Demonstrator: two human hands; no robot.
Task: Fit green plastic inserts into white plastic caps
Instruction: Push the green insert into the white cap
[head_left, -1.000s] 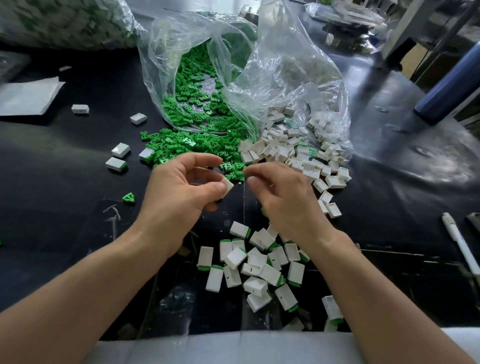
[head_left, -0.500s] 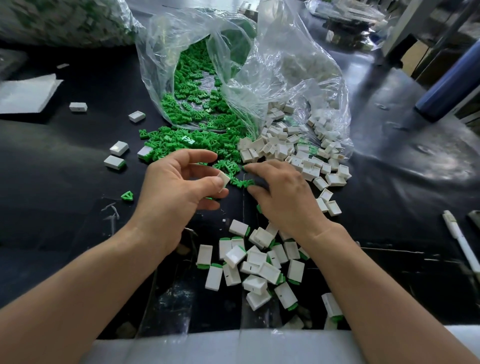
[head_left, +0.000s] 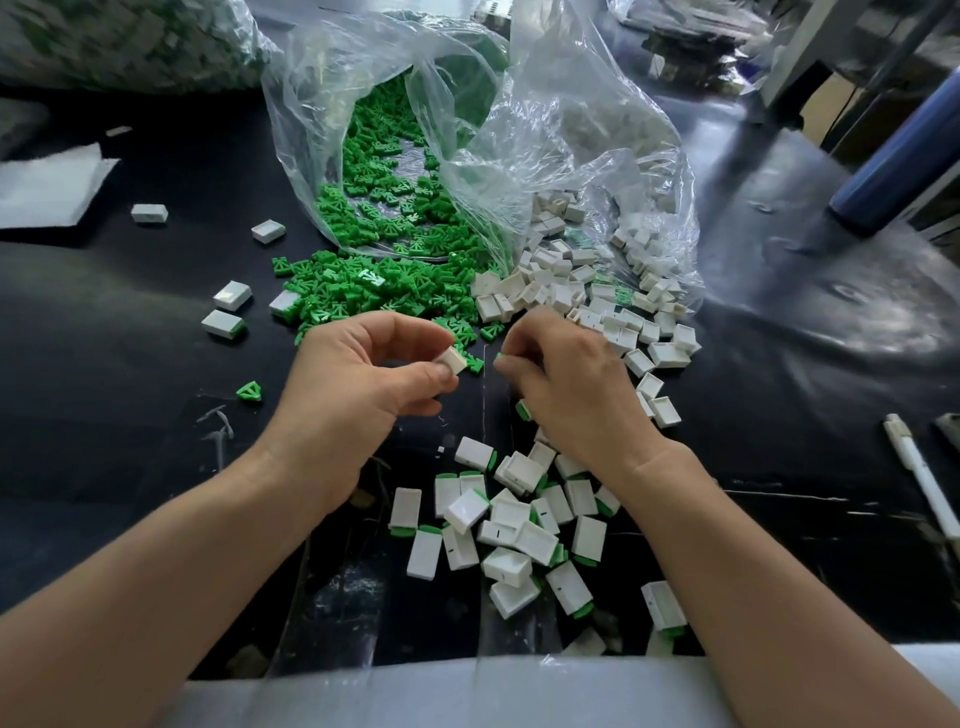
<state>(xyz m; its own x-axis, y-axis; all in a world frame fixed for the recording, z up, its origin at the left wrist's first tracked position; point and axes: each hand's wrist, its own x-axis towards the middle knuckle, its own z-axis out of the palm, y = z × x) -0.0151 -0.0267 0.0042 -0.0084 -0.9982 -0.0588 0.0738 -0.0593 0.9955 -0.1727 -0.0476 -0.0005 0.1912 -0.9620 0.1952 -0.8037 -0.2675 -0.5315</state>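
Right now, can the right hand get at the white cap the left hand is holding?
Probably yes. The right hand, pinching a green insert, sits just beside the white cap held in the left hand's fingertips. Only a narrow open gap lies between them, with nothing in it.

On the black desk (head_left: 130, 415) lie open clear plastic bags (head_left: 571, 130), with green inserts (head_left: 384, 296) and white caps (head_left: 587, 301) spilling out side by side. Near the front edge is a heap of fitted caps (head_left: 509, 525), and at the right a white pen (head_left: 919, 478).
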